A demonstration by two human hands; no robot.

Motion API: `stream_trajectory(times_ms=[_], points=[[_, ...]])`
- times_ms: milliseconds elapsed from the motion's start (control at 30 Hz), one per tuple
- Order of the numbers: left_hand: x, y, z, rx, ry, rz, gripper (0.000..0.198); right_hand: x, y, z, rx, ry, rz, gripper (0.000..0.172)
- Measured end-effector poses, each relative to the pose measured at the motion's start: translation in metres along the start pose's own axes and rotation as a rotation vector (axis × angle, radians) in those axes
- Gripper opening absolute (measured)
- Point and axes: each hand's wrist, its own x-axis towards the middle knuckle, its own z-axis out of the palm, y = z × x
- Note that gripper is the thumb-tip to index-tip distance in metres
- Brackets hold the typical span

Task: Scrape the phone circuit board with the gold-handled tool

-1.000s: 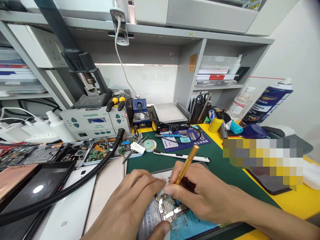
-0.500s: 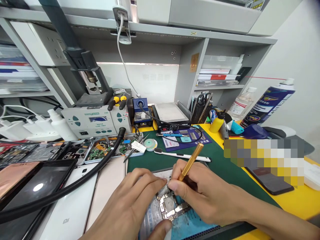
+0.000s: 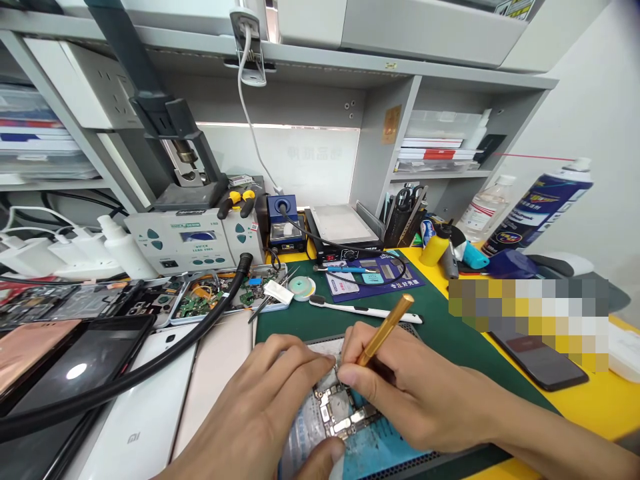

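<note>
Head view shows gold tool (image 3: 387, 329), "QUICK"-marked station (image 3: 203, 248).

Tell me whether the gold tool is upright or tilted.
Tilted: the gold tool, held in the right hand, leans with its top toward the picture's right.

Grey shelving (image 3: 373, 157) over a yellow desk (image 3: 615, 408)
The shelving lines the desk's back edge; a pale wall (image 3: 595, 113) rises beyond its right edge.

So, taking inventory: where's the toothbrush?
Right of centre in the head view, the toothbrush lies on the green mat, between the right hand and the purple card.
</note>
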Motion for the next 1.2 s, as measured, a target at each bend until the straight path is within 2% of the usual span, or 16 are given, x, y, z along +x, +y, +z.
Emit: stream_trajectory(times_ms=[167, 367, 633, 1000, 1200], points=[[0.0028, 0.0030, 0.0039, -0.005, 0.056, -0.052, 0.050, 0.0010, -0.0002, 0.0006, -0.043, 0.004, 0.010, 0.019], [0.0053, 0.0042, 0.0040, -0.008, 0.065, -0.059, 0.051, 0.0014, 0.0006, 0.0012, -0.049, 0.013, 0.023, 0.021], [0.0023, -0.0005, -0.0007, 0.013, -0.026, 0.014, 0.049, -0.0006, 0.0019, 0.0043, -0.035, 0.052, 0.034, 0.021], [0.0022, -0.0017, 0.0001, 0.009, 0.001, 0.019, 0.057, 0.0011, -0.0019, 0.0014, 0.041, 0.064, 0.078, 0.023], [0.0009, -0.0026, 0.0010, 0.012, -0.018, 0.002, 0.056, 0.0007, -0.0027, -0.0007, 0.048, 0.057, 0.029, 0.018]])
